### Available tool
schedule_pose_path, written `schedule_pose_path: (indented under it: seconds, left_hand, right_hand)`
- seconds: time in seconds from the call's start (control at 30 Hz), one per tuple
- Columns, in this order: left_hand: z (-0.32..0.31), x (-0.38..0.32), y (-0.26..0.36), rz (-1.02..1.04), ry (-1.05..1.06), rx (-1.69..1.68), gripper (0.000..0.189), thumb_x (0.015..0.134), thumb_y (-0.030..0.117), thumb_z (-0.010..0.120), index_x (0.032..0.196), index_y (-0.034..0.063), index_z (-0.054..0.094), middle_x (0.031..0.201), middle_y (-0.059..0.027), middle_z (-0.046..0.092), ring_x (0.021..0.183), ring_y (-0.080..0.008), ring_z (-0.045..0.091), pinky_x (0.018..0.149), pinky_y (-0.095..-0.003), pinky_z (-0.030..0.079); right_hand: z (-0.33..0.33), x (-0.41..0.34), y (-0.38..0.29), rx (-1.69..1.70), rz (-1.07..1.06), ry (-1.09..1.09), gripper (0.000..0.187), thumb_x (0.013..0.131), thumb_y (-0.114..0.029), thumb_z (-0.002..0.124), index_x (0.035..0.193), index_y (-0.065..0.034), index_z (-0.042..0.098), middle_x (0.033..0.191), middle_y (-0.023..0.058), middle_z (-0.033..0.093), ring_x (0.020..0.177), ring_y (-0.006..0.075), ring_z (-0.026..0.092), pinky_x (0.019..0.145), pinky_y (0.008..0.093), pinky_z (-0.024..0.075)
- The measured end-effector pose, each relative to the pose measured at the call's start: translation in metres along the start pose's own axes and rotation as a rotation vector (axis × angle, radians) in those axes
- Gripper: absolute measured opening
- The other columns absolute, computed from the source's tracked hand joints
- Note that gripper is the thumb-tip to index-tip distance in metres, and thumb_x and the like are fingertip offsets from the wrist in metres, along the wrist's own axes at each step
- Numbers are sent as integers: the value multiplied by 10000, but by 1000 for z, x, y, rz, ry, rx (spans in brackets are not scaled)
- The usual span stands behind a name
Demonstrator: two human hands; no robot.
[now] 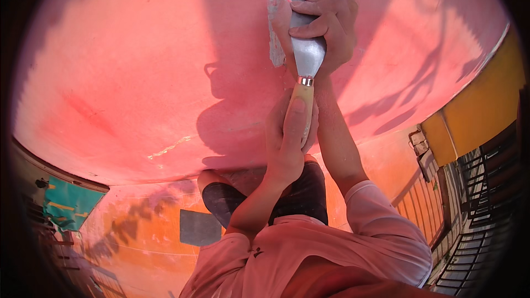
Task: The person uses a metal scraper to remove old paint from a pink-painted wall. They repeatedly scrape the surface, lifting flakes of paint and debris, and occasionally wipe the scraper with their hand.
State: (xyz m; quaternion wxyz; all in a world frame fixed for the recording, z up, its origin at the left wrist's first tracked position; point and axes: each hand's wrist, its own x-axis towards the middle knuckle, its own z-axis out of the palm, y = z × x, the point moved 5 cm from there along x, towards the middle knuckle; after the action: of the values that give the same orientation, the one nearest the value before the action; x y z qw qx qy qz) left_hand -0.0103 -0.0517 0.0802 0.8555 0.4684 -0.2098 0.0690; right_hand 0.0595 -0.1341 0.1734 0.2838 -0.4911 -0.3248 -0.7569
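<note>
A wide putty knife (pixel 308 56), with a flared metal blade, a shiny ferrule and a pale yellow handle, is held up against a pink painted wall (pixel 157 70). My left hand (pixel 290 126) grips the handle, thumb lying along it. My right hand (pixel 327 29) is on the blade, its fingers spread over the metal face. The blade's broad edge is beside a vertical strip of exposed grey-white surface (pixel 275 33) where the pink paint is gone. The far side of the blade is hidden.
A dark grey square sheet (pixel 200 227) lies on the orange floor (pixel 153 238) near my knee. Teal sheeting (pixel 70 205) hangs at the lower left. At the right are a yellow wall (pixel 476 103), stacked bricks (pixel 420 145) and black metal railings (pixel 466 256).
</note>
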Motion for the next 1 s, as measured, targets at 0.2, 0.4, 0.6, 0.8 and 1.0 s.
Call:
schedule_pose_path:
  seconds: [0.2,0.4,0.6,0.8,1.0]
  left_hand:
    - [13,5,4,62,-79,8,414,1058,391,379,897,39,523,545,50,382,410,-40,277,422,-245,191]
    - [6,-3,-3,25,-66,-68,339,1069,333,438,874,57,466,646,63,407,509,-12,321,478,-226,230]
    - [8,-3,-4,4,-50,-91,349,1070,336,435,858,60,452,623,61,405,498,-10,320,466,-227,226]
    - [13,3,-3,110,-2,28,402,1065,385,366,882,57,510,529,62,360,404,-35,258,419,-236,175]
    - [17,5,5,96,-55,-131,331,1068,329,454,900,45,480,658,60,422,504,1,312,463,-210,230]
  right_hand:
    - [0,8,6,69,17,-13,226,631,-65,755,588,-120,540,793,15,690,799,243,630,1011,547,429]
    - [-3,-4,3,92,6,-63,273,594,2,770,578,-139,536,808,13,694,808,242,638,991,540,442]
    - [3,-2,0,107,35,13,315,575,52,771,561,-140,521,782,13,697,785,236,641,974,537,456]
    - [7,0,1,120,27,47,296,566,40,758,559,-134,519,769,15,693,767,230,636,965,528,460]
    - [10,12,7,184,19,45,265,639,7,749,566,-131,536,782,19,689,792,229,626,997,518,438]
